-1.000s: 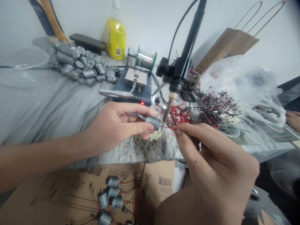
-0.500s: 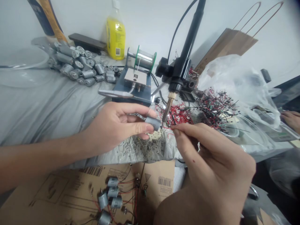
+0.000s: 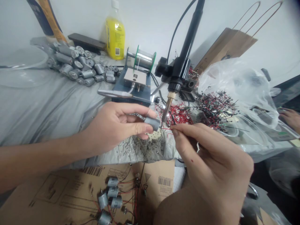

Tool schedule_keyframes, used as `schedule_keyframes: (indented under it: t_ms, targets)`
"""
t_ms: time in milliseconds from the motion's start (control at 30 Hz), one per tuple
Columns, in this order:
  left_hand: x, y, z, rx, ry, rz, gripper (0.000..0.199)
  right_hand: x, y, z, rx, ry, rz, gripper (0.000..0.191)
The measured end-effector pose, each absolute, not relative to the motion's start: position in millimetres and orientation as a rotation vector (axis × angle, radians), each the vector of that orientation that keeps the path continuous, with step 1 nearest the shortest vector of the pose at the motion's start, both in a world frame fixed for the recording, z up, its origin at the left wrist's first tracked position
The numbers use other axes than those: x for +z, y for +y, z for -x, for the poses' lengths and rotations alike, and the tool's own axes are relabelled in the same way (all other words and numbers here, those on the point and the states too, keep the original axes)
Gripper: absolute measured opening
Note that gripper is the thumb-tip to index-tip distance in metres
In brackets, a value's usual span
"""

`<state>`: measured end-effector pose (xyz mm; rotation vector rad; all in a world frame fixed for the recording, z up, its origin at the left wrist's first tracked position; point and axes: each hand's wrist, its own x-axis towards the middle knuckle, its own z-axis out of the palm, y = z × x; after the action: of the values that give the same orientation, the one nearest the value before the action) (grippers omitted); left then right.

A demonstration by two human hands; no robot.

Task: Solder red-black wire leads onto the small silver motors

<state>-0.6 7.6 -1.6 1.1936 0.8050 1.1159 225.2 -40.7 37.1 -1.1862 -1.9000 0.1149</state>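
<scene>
I have the left-hand grip [image 3: 112,123] curled around a small silver DC motor [image 3: 152,123], with the thumb and fingers wrapped on its can and its end turned toward the right. The right-hand grip [image 3: 211,156] is pinched nearly shut on a thin red wire [image 3: 167,128], which runs across to the motor's end. The tip of a soldering iron [image 3: 166,112] points down just beside that end, and the iron sits tilted in a black clamp [image 3: 164,67]. From this view I cannot tell whether the tip or the wire actually touches the motor's terminal.

Under the hands, a plastic sheet [image 3: 140,153] on the bench is littered with dark solder scraps. Behind the motor stands a blue stand [image 3: 131,93] carrying a solder spool [image 3: 144,59]. A heap of loose motors [image 3: 77,64] lies toward the bench's back left corner, near a yellow bottle [image 3: 114,34]. Tangled red-and-black leads [image 3: 215,109] spread toward the right, just in front of a clear plastic bag [image 3: 236,90] and a brown paper bag [image 3: 225,47]. Along the near edge, a cardboard sheet [image 3: 70,193] carries wired motors [image 3: 112,193]. Another person's hand [image 3: 289,118] shows at the far right.
</scene>
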Motion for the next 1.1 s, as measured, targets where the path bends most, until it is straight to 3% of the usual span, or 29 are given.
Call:
schedule_keyframes:
  t_ms: [1100]
  targets:
    - [1.5, 4.7, 2.4, 1.064, 0.769, -1.144, 0.024, 38.3, -40.4, -223.3, 0.172, -1.909, 1.26, 0.014]
